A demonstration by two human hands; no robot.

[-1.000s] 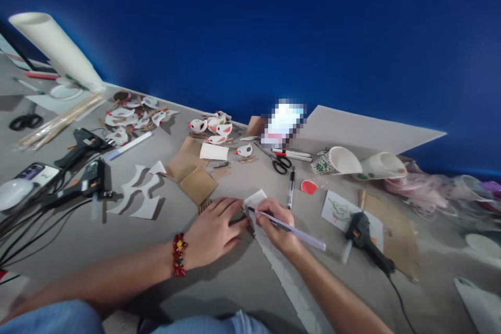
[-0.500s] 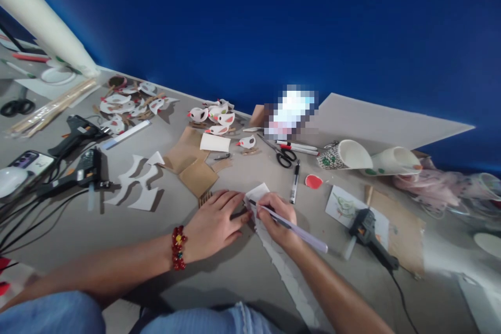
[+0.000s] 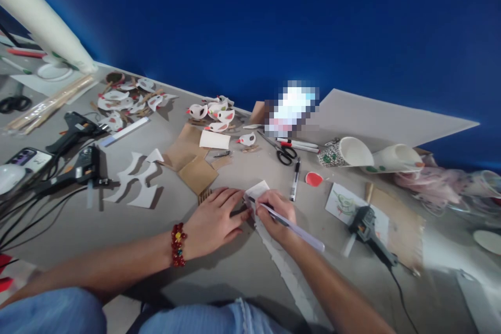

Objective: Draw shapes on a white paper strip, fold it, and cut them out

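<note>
A long white paper strip [image 3: 287, 266] runs from under my right forearm up to a wider piece between my hands. My right hand [image 3: 277, 214] is closed round a light purple pen [image 3: 303, 234], its dark tip low over the paper. My left hand [image 3: 219, 216], with a red bead bracelet [image 3: 178, 245] at the wrist, lies flat with fingers apart, its fingertips at the paper's left edge. Brown cardboard [image 3: 198, 174] lies just beyond my left fingers. To the right of the paper is a black and white pen [image 3: 295, 180].
White paper birds [image 3: 217, 114] stand at the back. Black scissors [image 3: 285, 154], markers [image 3: 299, 145] and a red round piece [image 3: 313, 179] lie beyond my right hand. Glue guns [image 3: 85, 166] are at left, another glue gun [image 3: 366, 224] at right. Paper cups [image 3: 354, 152] lie at the back right.
The view has shifted slightly. Both hands stay in nearly the same place, the right one still holding the purple pen against the paper area.
</note>
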